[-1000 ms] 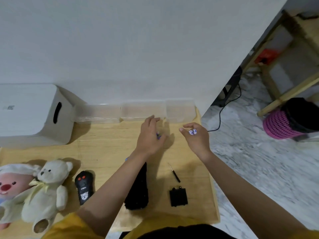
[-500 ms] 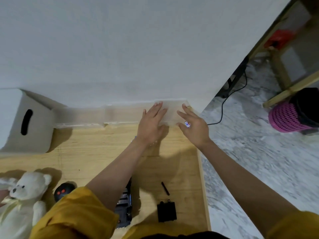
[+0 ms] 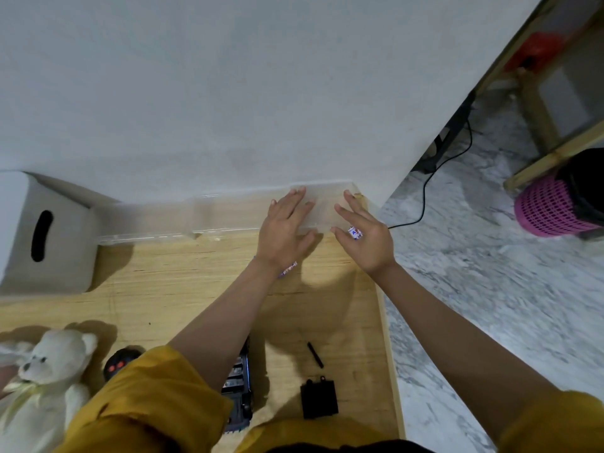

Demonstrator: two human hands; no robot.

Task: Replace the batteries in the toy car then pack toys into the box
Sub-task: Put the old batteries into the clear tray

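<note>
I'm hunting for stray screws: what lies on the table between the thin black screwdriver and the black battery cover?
Head view: bare wood lies between the thin black screwdriver and the black battery cover; no screw is visible.

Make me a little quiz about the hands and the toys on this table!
1. True or false: both hands reach toward the clear plastic box at the wall.
2. What small thing does the right hand hold? A) a screwdriver B) a battery C) the teddy
3. Fill in: the white teddy bear sits at the table's near ____ corner.

Key:
1. True. The left hand lies flat on the box and the right hand's fingers reach it.
2. B, tucked against the palm.
3. Left. The black battery cover and the small black screwdriver lie toward the right.
</note>
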